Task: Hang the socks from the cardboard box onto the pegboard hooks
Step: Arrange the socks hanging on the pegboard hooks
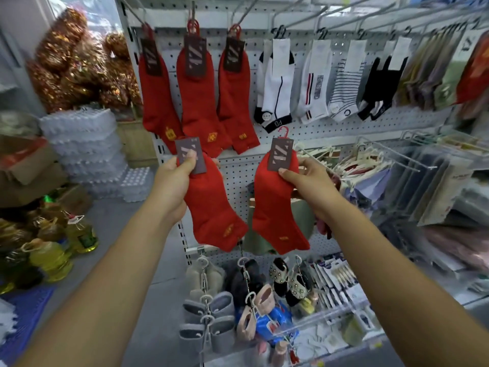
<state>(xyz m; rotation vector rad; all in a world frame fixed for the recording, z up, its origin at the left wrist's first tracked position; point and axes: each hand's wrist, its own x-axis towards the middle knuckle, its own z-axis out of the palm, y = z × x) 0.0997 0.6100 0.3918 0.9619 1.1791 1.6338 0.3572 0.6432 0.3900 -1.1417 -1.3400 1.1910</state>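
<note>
My left hand [177,184] grips a red sock pair [211,207] at its grey-brown label, thumb pressed on the card. My right hand [308,181] pinches a second red sock pair [275,207] just below its label, whose small red hanger hook [283,132] points up free of any peg. Both pairs hang in front of the white pegboard [330,131]. Above them, three red sock pairs [197,96] hang from metal pegboard hooks [244,11]. The cardboard box of socks is out of view.
White, striped and black socks [312,83] hang on hooks to the right of the red ones. Clear hangers and packaged goods [434,181] fill pegs at right. Slippers and small items [254,295] hang below. Oil bottles [50,258] and cartons [29,176] stand at left.
</note>
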